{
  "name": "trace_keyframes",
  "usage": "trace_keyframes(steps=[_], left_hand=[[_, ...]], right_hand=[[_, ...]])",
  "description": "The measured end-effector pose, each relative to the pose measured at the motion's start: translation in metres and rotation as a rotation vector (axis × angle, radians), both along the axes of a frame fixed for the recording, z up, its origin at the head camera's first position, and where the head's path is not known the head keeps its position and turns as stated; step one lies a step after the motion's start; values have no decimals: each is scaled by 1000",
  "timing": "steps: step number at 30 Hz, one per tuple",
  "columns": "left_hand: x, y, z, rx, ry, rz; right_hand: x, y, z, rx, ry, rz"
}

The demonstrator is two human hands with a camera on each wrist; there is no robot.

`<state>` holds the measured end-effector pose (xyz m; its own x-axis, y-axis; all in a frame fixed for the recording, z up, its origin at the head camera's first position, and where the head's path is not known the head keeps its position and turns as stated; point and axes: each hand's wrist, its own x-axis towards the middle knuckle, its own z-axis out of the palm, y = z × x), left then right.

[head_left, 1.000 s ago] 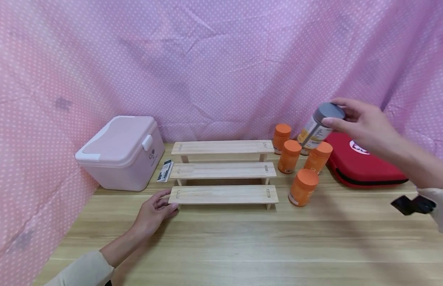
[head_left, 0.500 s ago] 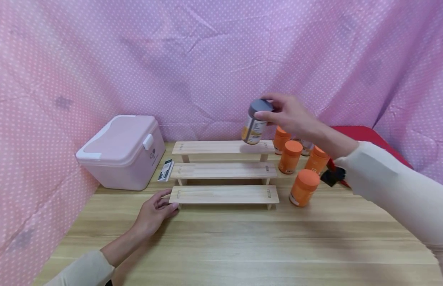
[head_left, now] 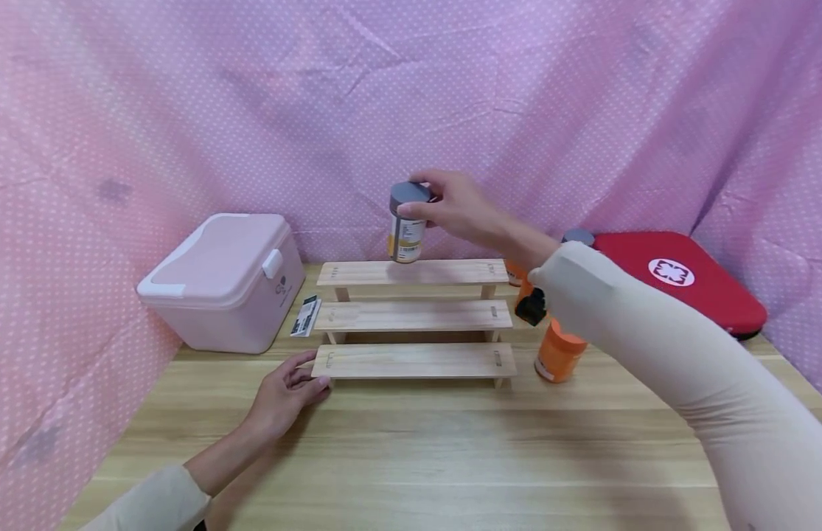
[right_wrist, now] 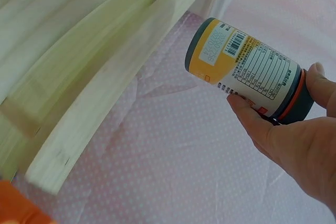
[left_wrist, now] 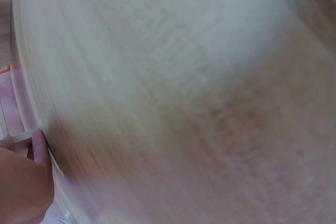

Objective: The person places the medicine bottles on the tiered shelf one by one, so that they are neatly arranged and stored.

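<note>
In the head view my right hand (head_left: 453, 203) grips a supplement jar (head_left: 406, 240) by its grey lid, thumb in front and fingers behind. The jar is nearly upright, just above the top step of a three-tier wooden display rack (head_left: 411, 317). The right wrist view shows the jar's yellow and white label (right_wrist: 252, 69) with a barcode and a table of text. My left hand (head_left: 281, 394) holds the left end of the rack's lowest step, thumb at its front corner and fingers curled behind. In the left wrist view that hand (left_wrist: 23, 187) appears at the lower left edge.
A pink lidded box (head_left: 221, 284) stands left of the rack, with a small printed card (head_left: 306, 317) beside it. Several orange jars (head_left: 558, 354) stand on the right, partly behind my sleeve, near another grey-lidded jar (head_left: 579, 237). Farther right lies a red zipped case (head_left: 716, 295).
My right hand has carried the grey-lidded jar left from among the orange jars to over the top step, and the jar has straightened from its tilt. My left hand stays put.
</note>
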<state>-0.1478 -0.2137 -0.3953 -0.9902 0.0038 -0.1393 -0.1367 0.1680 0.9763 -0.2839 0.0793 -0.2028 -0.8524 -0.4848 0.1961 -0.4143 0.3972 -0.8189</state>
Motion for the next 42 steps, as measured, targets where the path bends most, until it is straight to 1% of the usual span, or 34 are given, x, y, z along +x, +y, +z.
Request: trace_keyframes(steps=[5, 8, 15, 19, 25, 34, 42], left_hand=[[2, -1, 0, -3, -7, 6], [2, -1, 0, -11, -8, 9], [3, -2, 1, -15, -8, 6], [2, -2, 1, -10, -4, 0], [2, -2, 0, -7, -4, -9], [0, -2, 0, -41, -11, 3], [-1, -2, 1, -61, -12, 2]], right_hand=[[-8, -18, -4, -64, -21, 34], [-13, -24, -8, -76, -41, 39], [-18, -31, -14, -10, -63, 23], [-16, -35, -17, 1, -80, 30], [-17, -42, -21, 35, -79, 44], [-17, -45, -20, 75, -94, 14], [-16, -43, -17, 112, -99, 26]])
